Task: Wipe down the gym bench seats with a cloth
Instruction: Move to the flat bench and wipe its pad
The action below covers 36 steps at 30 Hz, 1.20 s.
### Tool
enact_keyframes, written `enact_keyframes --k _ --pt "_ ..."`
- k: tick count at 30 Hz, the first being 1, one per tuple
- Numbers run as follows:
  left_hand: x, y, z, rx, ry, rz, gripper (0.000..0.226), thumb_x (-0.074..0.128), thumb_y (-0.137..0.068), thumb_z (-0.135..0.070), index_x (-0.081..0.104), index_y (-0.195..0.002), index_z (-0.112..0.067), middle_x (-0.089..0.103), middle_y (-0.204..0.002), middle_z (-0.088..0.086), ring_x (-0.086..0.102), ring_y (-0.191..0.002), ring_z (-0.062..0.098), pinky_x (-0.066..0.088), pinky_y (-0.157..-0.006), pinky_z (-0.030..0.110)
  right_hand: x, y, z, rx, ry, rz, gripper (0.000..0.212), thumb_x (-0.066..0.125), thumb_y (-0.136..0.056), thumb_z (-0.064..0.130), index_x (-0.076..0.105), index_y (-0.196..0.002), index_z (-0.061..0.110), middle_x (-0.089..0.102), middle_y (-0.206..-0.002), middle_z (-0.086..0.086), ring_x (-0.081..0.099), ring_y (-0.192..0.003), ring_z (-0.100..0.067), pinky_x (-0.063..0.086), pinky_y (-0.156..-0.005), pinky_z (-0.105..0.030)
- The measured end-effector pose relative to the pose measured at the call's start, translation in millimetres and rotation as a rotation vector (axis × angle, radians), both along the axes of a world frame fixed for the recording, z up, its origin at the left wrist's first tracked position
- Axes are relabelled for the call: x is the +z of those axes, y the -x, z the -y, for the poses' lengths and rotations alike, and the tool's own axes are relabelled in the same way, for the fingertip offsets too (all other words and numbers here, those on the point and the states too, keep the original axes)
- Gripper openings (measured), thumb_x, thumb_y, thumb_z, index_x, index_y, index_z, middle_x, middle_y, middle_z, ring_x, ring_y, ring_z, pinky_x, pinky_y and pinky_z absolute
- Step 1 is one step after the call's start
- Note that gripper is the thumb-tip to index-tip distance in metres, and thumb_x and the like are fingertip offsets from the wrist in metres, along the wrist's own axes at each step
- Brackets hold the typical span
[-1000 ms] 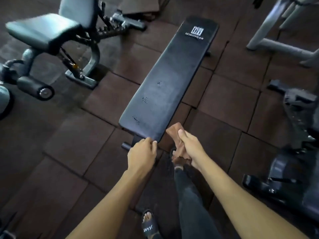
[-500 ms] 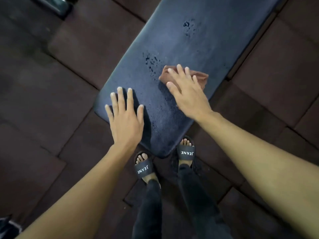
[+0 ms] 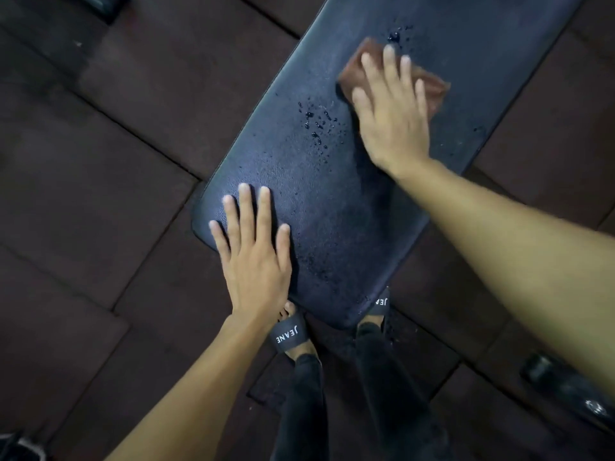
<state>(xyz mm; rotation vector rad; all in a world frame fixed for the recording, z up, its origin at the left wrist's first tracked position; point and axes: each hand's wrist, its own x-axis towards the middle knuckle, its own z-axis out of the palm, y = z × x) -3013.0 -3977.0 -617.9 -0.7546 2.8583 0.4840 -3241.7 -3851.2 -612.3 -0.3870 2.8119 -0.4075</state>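
A black padded gym bench seat (image 3: 336, 207) runs from the near centre up to the top right, with dark water droplets (image 3: 317, 123) spattered on it. A brown cloth (image 3: 432, 86) lies flat on the pad further up. My right hand (image 3: 392, 111) presses on the cloth with straight, spread fingers. Near the seat's close left corner, my left hand (image 3: 253, 247) rests flat on the pad, fingers straight.
Dark rubber floor tiles (image 3: 116, 161) surround the bench. My feet in black slides (image 3: 289, 334) stand at the bench's near end, one partly under the pad. A dark piece of equipment (image 3: 565, 387) sits on the floor at the lower right.
My right hand has slid the cloth further up the bench, past the droplets. The view has moved closer to the pad. My left hand stays flat near the close corner.
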Motion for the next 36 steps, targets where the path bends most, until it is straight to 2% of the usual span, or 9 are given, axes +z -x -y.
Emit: enact_keyframes --k 4,8,12,15,18,21,24,27,36 --pt "-9.5 2.5 7.7 0.153 0.016 -0.009 0.058 0.021 -0.104 -0.042 0.007 -0.157 -0.023 0.001 -0.165 0.002 -0.005 -0.151 0.019 -0.003 -0.122 0.046 -3.6 -62.7 41.3 0.31 -0.016 -0.109 0.054 0.024 -0.105 0.041 0.024 -0.156 0.023 0.018 -0.165 -0.006 0.014 -0.152 -0.026 0.013 -0.123 -0.045" --pt "-8.9 3.0 4.4 0.147 0.022 -0.042 0.057 0.022 -0.104 -0.04 0.011 -0.157 -0.021 0.004 -0.165 0.003 -0.003 -0.152 0.02 -0.002 -0.122 0.046 6.7 -120.2 -25.8 0.633 -0.01 -0.053 0.051 0.029 -0.105 0.042 0.031 -0.154 0.027 0.024 -0.163 0.0 0.019 -0.151 -0.018 0.018 -0.122 -0.042" --pt "-6.3 9.0 4.8 0.206 -0.036 -0.092 0.055 0.031 -0.102 -0.035 0.023 -0.154 -0.02 0.013 -0.164 0.004 0.005 -0.151 0.022 0.0 -0.122 0.047 0.1 -42.4 0.0 0.243 -0.011 -0.037 0.054 0.03 -0.103 0.043 0.026 -0.155 0.03 0.017 -0.165 0.002 0.012 -0.153 -0.019 0.007 -0.123 -0.042" --pt "5.7 24.3 2.1 0.333 -0.099 -0.235 0.044 0.041 -0.099 -0.025 0.045 -0.141 -0.013 0.042 -0.144 0.012 0.034 -0.137 0.027 0.014 -0.12 0.053 1.2 -40.8 62.6 0.133 0.006 -0.024 0.057 0.023 -0.104 0.046 0.018 -0.157 0.026 0.01 -0.166 -0.003 0.007 -0.154 -0.023 0.003 -0.122 -0.044" --pt "22.5 56.3 -1.3 0.418 -0.076 -0.386 0.036 0.045 -0.099 -0.019 0.053 -0.132 -0.009 0.049 -0.129 0.014 0.042 -0.121 0.024 0.032 -0.108 0.058 12.9 -59.2 74.9 0.185 0.323 0.221 0.053 0.025 -0.106 0.042 0.021 -0.156 0.027 0.01 -0.166 0.0 0.004 -0.154 -0.017 0.0 -0.123 -0.039" --pt "31.7 108.9 -14.5 0.355 -0.046 -0.356 0.046 0.041 -0.1 -0.026 0.043 -0.142 -0.007 0.038 -0.147 0.016 0.033 -0.138 0.03 0.016 -0.118 0.056 30.5 -41.7 39.9 -0.212 0.665 0.233 0.049 0.032 -0.105 0.038 0.037 -0.151 0.023 0.026 -0.163 0.0 0.017 -0.151 -0.012 0.012 -0.124 -0.035" --pt "24.1 161.2 -35.4 0.33 -0.028 -0.089 0.065 0.027 -0.103 -0.042 0.018 -0.153 -0.001 0.007 -0.161 0.023 0.004 -0.149 0.04 0.001 -0.122 0.05 26.4 -37.9 -11.9 -0.238 0.302 0.134 0.053 0.027 -0.105 0.044 0.027 -0.155 0.026 0.01 -0.166 0.001 0.004 -0.153 -0.015 0.002 -0.124 -0.041" --pt "4.3 182.8 -41.6 0.389 0.047 0.068 0.073 0.02 -0.102 -0.05 0.009 -0.154 0.001 0.001 -0.162 0.022 -0.002 -0.15 0.039 0.0 -0.122 0.049 10.0 -48.1 -48.8 -0.106 0.065 0.157 0.06 0.025 -0.105 0.045 0.008 -0.158 0.025 -0.008 -0.167 0.001 -0.009 -0.153 -0.017 -0.005 -0.124 -0.044" --pt "-6.6 53.9 -9.1 0.18 0.221 0.048 0.061 0.016 -0.105 -0.046 0.013 -0.156 -0.014 0.012 -0.164 0.003 0.01 -0.151 0.023 0.011 -0.121 0.053 0.7 -49.0 -54.7 -0.031 -0.002 0.138 0.064 0.028 -0.104 0.043 0.0 -0.158 0.023 -0.012 -0.166 -0.001 -0.011 -0.153 -0.019 -0.008 -0.122 -0.043"
